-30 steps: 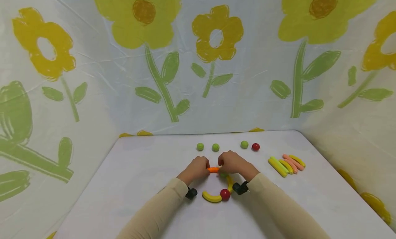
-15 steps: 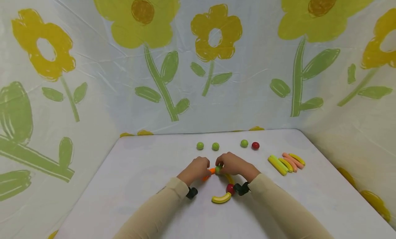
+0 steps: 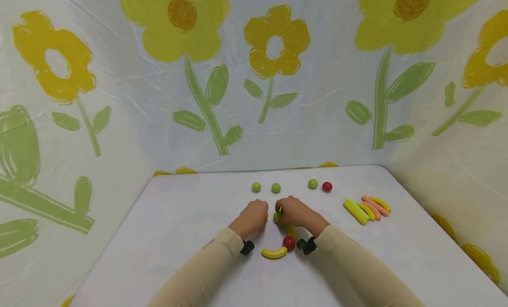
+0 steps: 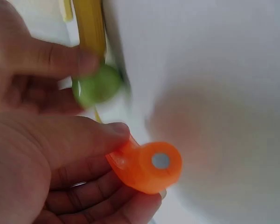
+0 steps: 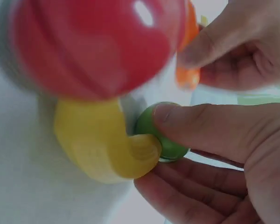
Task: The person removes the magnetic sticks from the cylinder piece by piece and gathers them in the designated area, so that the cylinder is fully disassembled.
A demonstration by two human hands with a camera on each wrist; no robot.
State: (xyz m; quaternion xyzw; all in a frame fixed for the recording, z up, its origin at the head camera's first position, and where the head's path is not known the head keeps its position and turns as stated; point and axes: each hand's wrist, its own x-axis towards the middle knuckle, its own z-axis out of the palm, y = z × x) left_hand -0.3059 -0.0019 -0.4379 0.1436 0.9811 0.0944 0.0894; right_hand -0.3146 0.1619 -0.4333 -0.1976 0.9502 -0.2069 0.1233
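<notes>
My left hand (image 3: 252, 216) pinches an orange curved stick (image 4: 142, 176) between thumb and fingers; a round pale grey spot shows in its end. Beside it, my right hand (image 3: 297, 213) pinches a green ball (image 5: 175, 150) between thumb and fingers. A yellow curved stick (image 5: 86, 135) meets that ball at one end and a large red ball (image 5: 102, 46) at the other. From the red ball, a second yellow curved stick (image 3: 274, 253) runs left, nearest the body. A small gap separates the orange stick from the green ball in the left wrist view.
Toward the back of the white table (image 3: 178, 219) are several green balls, one (image 3: 256, 187) at the left, and a red ball (image 3: 327, 186). Yellow, light green and pink sticks (image 3: 371, 208) lie grouped at the right. A flowered cloth (image 3: 317, 135) hangs behind.
The orange stick tilted down beside the green ball, then came apart from it to the left. The red ball and front yellow stick shifted right, then back left.
</notes>
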